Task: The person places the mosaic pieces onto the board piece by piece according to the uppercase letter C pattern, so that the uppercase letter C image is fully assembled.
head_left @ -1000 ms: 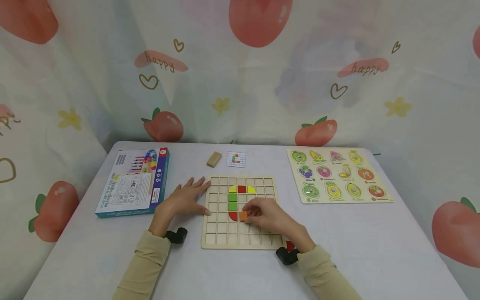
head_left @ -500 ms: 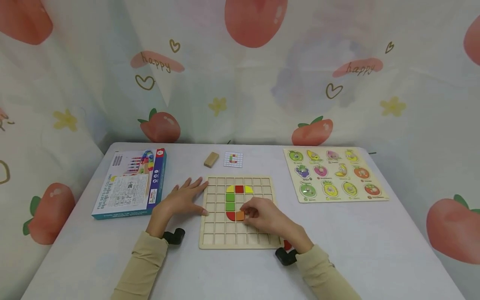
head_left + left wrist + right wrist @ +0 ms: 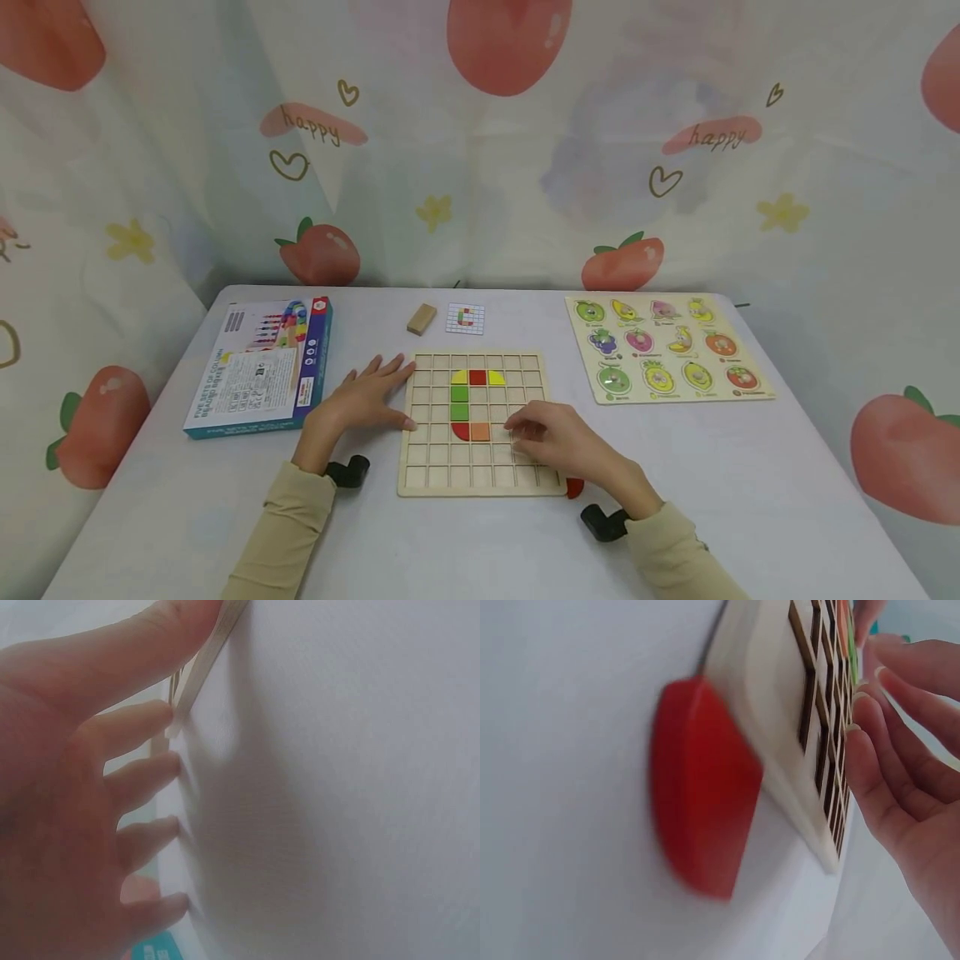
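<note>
Two hands flat: left hand (image 3: 360,402) steadies grid board (image 3: 480,482) (fingers spread); right hand (image 3: 558,442) relaxed, holding nothing.

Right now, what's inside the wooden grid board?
Wooden grid board holds yellow, red, green and orange tiles. The right hand covers some squares, so those stay unseen.

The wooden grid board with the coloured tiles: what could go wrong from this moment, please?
1. The right hand hovers low over the wooden grid board, close to the orange tile; a brush could knock that tile out of its cell.
2. The loose red piece lies against the board's near right edge, close to the right wrist, which might push it away.
3. Only the left hand steadies the board at its left edge; a nudge may shift it.
</note>
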The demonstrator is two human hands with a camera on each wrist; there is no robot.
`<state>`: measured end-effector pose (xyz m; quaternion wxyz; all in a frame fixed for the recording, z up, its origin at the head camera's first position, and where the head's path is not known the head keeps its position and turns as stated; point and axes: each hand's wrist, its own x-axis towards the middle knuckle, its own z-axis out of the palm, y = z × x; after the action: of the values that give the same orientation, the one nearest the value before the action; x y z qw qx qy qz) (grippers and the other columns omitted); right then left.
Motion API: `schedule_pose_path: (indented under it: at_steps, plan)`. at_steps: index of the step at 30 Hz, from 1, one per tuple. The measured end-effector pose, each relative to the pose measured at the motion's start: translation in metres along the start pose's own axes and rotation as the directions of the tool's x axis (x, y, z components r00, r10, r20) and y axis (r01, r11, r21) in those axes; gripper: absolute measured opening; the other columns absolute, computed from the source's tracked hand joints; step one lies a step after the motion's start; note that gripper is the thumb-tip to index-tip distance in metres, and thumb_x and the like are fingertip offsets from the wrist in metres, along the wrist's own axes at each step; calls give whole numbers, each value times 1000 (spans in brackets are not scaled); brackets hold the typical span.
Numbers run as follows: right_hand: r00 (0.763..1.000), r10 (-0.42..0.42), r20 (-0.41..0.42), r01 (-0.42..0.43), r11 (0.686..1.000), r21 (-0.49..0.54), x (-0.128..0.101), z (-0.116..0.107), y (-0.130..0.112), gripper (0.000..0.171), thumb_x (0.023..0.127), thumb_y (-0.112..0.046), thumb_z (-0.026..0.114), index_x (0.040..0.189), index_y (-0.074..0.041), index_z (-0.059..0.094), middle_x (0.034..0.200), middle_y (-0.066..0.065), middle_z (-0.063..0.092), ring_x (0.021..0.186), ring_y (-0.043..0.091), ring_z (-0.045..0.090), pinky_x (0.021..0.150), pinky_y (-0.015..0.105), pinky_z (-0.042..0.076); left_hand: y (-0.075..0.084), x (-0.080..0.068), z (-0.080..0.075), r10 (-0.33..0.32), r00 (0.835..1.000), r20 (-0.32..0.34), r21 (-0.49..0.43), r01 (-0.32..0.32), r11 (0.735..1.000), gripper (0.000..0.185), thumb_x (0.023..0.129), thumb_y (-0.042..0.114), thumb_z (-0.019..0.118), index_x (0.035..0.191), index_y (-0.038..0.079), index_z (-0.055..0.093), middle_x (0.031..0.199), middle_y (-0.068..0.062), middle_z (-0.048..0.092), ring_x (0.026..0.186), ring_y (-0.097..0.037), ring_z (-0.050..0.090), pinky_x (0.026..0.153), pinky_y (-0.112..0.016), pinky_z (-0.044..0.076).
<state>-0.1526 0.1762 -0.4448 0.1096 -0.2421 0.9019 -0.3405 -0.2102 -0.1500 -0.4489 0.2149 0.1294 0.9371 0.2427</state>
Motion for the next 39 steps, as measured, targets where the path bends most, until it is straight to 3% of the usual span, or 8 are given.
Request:
schedule_pose_path:
  at_steps: [8,18,29,39]
  plan:
    - [999,35,-24,-35,999,-5,-25,-14,12,14,89,-9,77,102,-9,75,90,-8,67,78,4,56,68,21,52,2,0,-1,-3,1000,2,-1,3,1000,100,83,41,85,163,18,30,173,-10,17,160,-42,1,125,-68,0]
    - [995,98,33,-98,995,16,-53,-25,29,19,85,-19,83,97,-10,71,85,-8,65,75,2,55,67,20,52,-2,0,3,18,1000,-3,25,-18,1000,100,83,44,84,163,18,31,172,-11,18,159,-44,4,124,-70,3]
    - [992,62,109,-63,998,11,-57,-25,38,28,76,-21,92,90,-14,69,87,-8,61,79,3,54,72,21,51,-2,-1,1,23,1000,-1,16,-23,1000,99,84,43,84,163,17,30,172,-12,18,159,-44,4,124,-70,3]
    - [991,42,126,-39,999,-25,-57,-26,39,26,76,-17,91,91,-15,70,89,-9,61,80,4,53,72,21,51,-2,0,1,24,1000,-5,21,-24,999,99,84,44,84,163,18,30,172,-10,18,159,-43,4,125,-69,3]
